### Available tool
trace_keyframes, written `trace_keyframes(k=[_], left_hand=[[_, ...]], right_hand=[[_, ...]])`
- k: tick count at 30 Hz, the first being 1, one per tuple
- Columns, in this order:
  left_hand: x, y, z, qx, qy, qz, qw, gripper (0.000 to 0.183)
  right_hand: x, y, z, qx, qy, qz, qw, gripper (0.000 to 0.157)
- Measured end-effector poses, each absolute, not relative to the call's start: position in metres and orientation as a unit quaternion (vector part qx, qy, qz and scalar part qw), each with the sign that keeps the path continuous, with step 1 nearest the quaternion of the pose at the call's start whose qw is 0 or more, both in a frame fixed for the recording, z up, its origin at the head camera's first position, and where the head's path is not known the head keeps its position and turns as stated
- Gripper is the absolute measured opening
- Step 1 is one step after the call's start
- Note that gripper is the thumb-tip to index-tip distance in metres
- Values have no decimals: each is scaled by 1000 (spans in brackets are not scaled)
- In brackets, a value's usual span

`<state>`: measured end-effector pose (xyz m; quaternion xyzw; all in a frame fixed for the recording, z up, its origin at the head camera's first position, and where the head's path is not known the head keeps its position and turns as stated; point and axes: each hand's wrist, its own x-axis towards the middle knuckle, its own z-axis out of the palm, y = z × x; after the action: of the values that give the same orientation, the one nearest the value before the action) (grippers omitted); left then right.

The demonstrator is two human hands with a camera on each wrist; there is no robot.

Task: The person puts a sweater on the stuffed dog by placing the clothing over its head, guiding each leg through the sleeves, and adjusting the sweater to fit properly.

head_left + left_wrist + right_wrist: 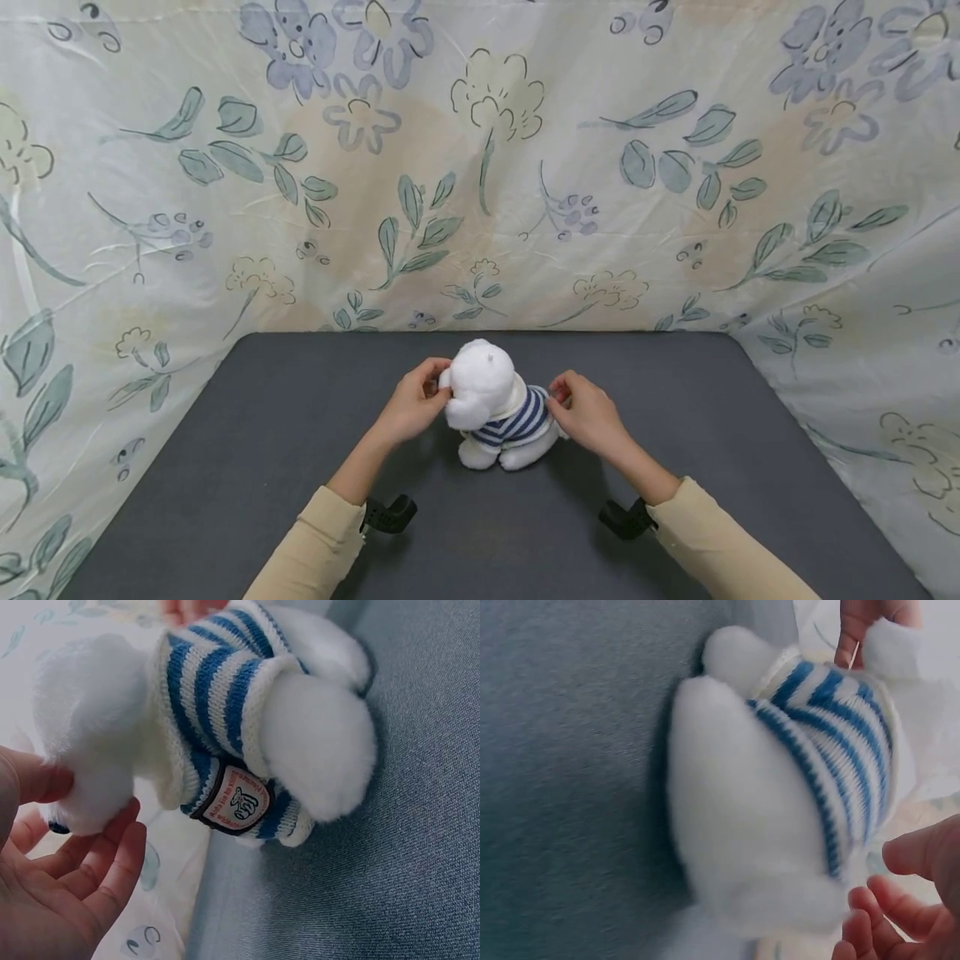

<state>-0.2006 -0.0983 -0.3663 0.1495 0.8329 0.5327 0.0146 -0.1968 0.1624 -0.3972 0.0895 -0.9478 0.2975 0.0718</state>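
Note:
A white plush dog [482,379] in a blue-and-white striped knit sweater [517,421] rests on the dark table, its head toward the left. My left hand [411,404] holds its muzzle, thumb on one side and fingers curled beneath, as the left wrist view shows. A black nose [57,826] peeks out between the fingers, and a badge [236,801] is sewn on the sweater's chest. Behind the dog's rear, my right hand [588,412] hovers with loosely bent fingers. In the right wrist view, its thumb [911,855] is close to the sweater's back, with nothing gripped.
The dark grey table [300,400] spreads out around the dog. A flower-patterned curtain [360,200] hangs behind and along both sides of it. Black wrist devices [392,514] are strapped beneath both cream sleeves.

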Motion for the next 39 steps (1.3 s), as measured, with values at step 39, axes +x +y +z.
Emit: trace_keyframes(k=[39], left_hand=[[-220, -101, -400, 148, 839, 523, -11, 34]], right_hand=[[-215, 128, -380, 118, -914, 388, -28, 15]])
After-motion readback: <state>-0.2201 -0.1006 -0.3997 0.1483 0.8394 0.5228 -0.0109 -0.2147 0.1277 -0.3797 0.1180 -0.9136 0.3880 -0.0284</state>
